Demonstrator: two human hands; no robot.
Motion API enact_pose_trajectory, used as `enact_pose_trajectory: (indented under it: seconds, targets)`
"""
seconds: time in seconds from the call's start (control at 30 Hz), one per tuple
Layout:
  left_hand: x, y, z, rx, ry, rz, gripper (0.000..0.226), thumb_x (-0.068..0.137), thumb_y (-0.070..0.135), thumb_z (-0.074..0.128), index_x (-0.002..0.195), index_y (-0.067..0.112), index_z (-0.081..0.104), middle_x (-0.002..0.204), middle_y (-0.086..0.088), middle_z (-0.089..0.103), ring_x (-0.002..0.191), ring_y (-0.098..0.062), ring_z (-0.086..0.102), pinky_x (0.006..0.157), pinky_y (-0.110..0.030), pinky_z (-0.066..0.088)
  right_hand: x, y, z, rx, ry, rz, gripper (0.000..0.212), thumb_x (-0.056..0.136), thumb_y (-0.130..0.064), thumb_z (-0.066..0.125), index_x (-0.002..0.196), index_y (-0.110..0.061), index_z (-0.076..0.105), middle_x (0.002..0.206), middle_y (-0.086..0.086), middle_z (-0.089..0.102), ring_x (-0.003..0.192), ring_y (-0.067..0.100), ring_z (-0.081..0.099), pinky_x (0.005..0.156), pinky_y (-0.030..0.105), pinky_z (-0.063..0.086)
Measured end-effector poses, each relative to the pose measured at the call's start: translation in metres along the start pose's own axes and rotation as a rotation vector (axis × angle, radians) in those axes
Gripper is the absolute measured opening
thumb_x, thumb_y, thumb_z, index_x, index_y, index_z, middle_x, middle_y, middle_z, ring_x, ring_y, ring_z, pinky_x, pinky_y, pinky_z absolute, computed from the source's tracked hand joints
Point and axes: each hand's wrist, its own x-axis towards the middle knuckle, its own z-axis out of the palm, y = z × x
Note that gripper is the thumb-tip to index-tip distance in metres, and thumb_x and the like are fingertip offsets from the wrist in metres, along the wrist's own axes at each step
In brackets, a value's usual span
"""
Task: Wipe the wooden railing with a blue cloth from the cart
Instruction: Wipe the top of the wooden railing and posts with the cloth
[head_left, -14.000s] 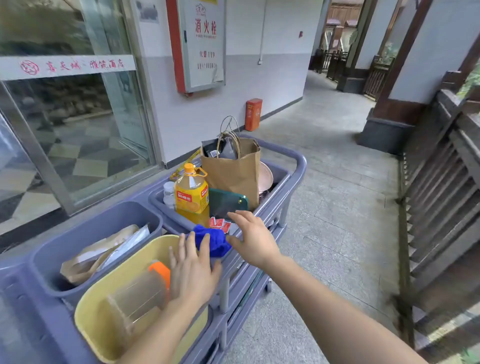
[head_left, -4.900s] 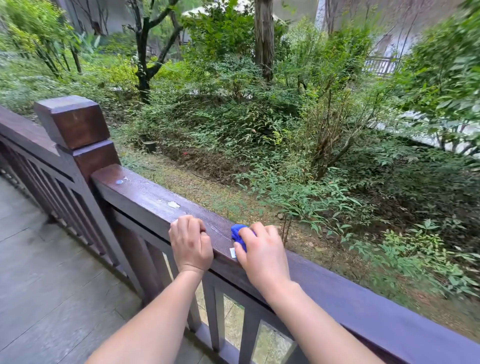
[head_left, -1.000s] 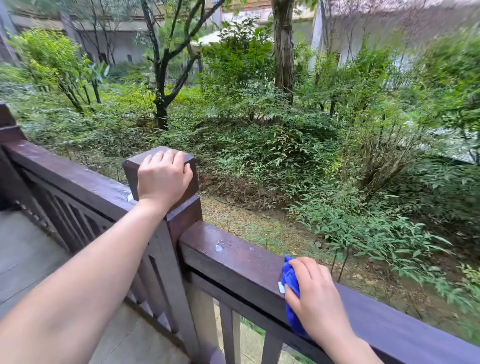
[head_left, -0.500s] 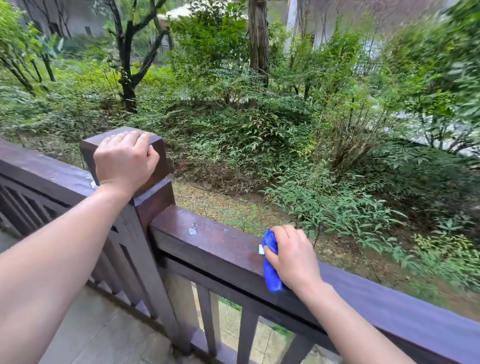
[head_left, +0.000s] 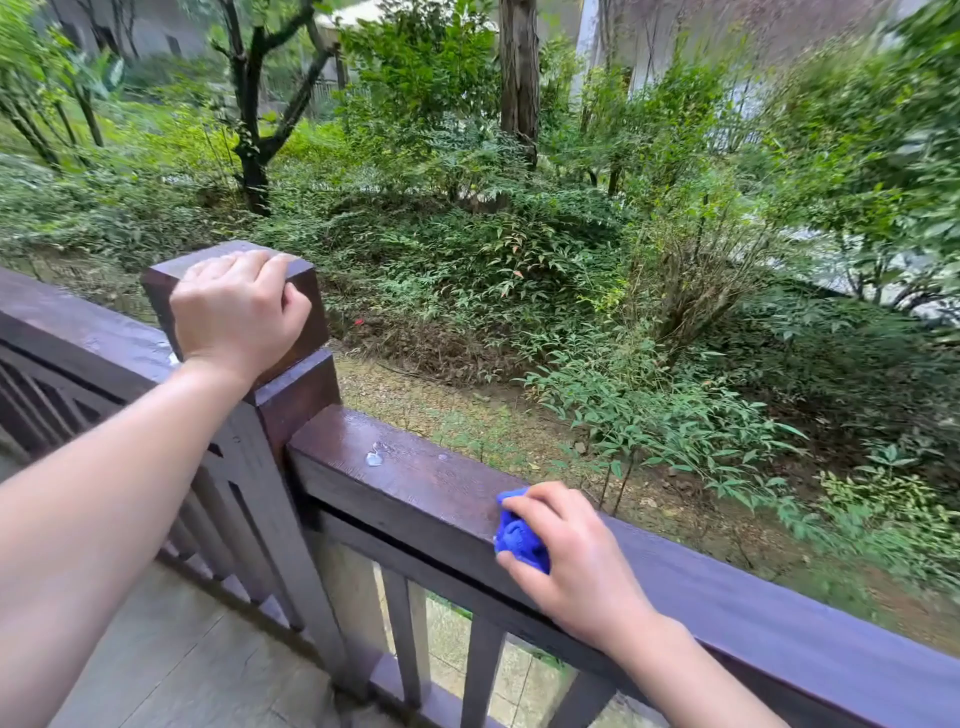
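On the wooden railing (head_left: 779, 608) top, I keep my right hand (head_left: 576, 566) clenched around the soft, light, bunched blue cloth (head_left: 519, 540), my left hand (head_left: 236, 312) gripping the square post cap (head_left: 306, 291).

The right hand (head_left: 571, 561) covers most of the blue cloth (head_left: 519, 540), so only a bunched part shows by the fingers. The left hand (head_left: 236, 312) hides much of the post cap (head_left: 301, 275). The railing (head_left: 415, 483) runs off both side edges. Both forearms are cut by the frame. Bushes (head_left: 883, 156) at far right are blurred.
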Motion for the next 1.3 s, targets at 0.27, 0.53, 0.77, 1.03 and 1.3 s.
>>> enact_pose_trajectory:
  seconds: [0.27, 0.53, 0.77, 1.03, 1.3]
  targets:
    - [0.001, -0.002, -0.004, 0.004, -0.013, 0.027, 0.028, 0.088, 0.021, 0.050, 0.105, 0.013, 0.071, 0.099, -0.007, 0.075, 0.091, -0.031, 0.070, 0.072, -0.040, 0.051, 0.075, -0.039, 0.045, -0.160, -0.013, 0.139, 0.035, 0.083, -0.039, 0.056, 0.112, -0.019, 0.057, 0.112, 0.005, 0.056, 0.099, 0.030, 0.051, 0.089, 0.038, 0.044]
    - [0.002, 0.000, -0.005, -0.001, -0.038, 0.034, 0.029, 0.086, 0.020, 0.050, 0.101, 0.014, 0.073, 0.095, -0.004, 0.075, 0.089, -0.028, 0.070, 0.072, -0.037, 0.052, 0.102, -0.026, 0.053, -0.193, -0.030, 0.215, 0.037, 0.088, -0.042, 0.056, 0.113, -0.015, 0.053, 0.110, 0.011, 0.053, 0.098, 0.033, 0.050, 0.085, 0.039, 0.042]
    - [0.001, -0.002, -0.004, -0.038, -0.073, 0.043, 0.032, 0.085, 0.020, 0.048, 0.104, 0.013, 0.072, 0.095, -0.005, 0.074, 0.090, -0.029, 0.070, 0.075, -0.038, 0.053, 0.081, -0.049, 0.075, -0.157, -0.097, -0.101, 0.043, 0.082, -0.041, 0.053, 0.118, -0.017, 0.052, 0.119, 0.007, 0.054, 0.099, 0.031, 0.051, 0.089, 0.039, 0.047]
    - [0.004, -0.004, -0.007, -0.115, -0.060, 0.056, 0.033, 0.077, 0.017, 0.053, 0.103, 0.010, 0.073, 0.098, -0.007, 0.075, 0.089, -0.031, 0.070, 0.076, -0.038, 0.053, 0.128, -0.083, 0.098, -0.109, -0.031, 0.087, 0.038, 0.085, -0.037, 0.058, 0.115, -0.014, 0.055, 0.116, 0.010, 0.055, 0.102, 0.033, 0.049, 0.090, 0.040, 0.042]
    - [0.003, -0.004, -0.012, -0.195, -0.095, 0.045, 0.034, 0.072, 0.015, 0.054, 0.099, 0.010, 0.074, 0.097, -0.007, 0.075, 0.090, -0.031, 0.070, 0.076, -0.037, 0.053, 0.168, -0.102, 0.114, -0.162, -0.015, 0.239, 0.027, 0.086, -0.033, 0.055, 0.105, -0.013, 0.055, 0.108, 0.010, 0.055, 0.098, 0.033, 0.049, 0.085, 0.039, 0.040]
